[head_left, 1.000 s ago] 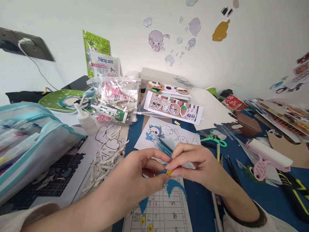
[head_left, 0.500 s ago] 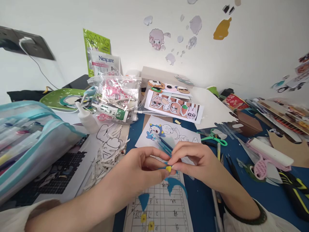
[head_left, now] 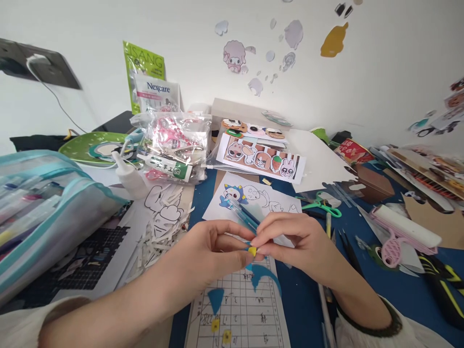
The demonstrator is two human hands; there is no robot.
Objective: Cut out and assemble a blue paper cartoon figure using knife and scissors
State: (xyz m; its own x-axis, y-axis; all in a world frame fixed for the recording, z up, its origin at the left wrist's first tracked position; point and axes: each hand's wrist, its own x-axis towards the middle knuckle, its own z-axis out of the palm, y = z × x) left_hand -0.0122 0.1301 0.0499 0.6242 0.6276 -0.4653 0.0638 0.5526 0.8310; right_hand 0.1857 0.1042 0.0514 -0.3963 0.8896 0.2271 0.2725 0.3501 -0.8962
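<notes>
Fingertips of my left hand (head_left: 213, 253) and my right hand (head_left: 293, 239) meet in a pinch around a small yellow piece (head_left: 253, 251) with some blue at its edge; its material is hard to make out. Below them lies a handwritten grid sheet (head_left: 250, 319). On that sheet are a blue triangular cutout (head_left: 216, 300), a curved blue cutout (head_left: 266, 275) and two small yellow pieces (head_left: 226, 336). Just beyond my fingers, a drawing sheet (head_left: 217, 210) carries a blue cartoon character (head_left: 234, 194), with a clear-blue pen (head_left: 242, 215) lying across it.
Left are a clear pencil bag (head_left: 54, 217), a white glue bottle (head_left: 128, 179) and paper scraps (head_left: 165, 241). Green scissors (head_left: 322, 205), tweezers (head_left: 348, 249), a pink-handled lint roller (head_left: 402, 232) and black-yellow pliers (head_left: 440, 285) lie right. Sticker packs (head_left: 261, 159) stand behind.
Both hands keep their pinch on the yellow piece, which has turned or shifted very slightly. The camera view has moved a little; the other things stay put.
</notes>
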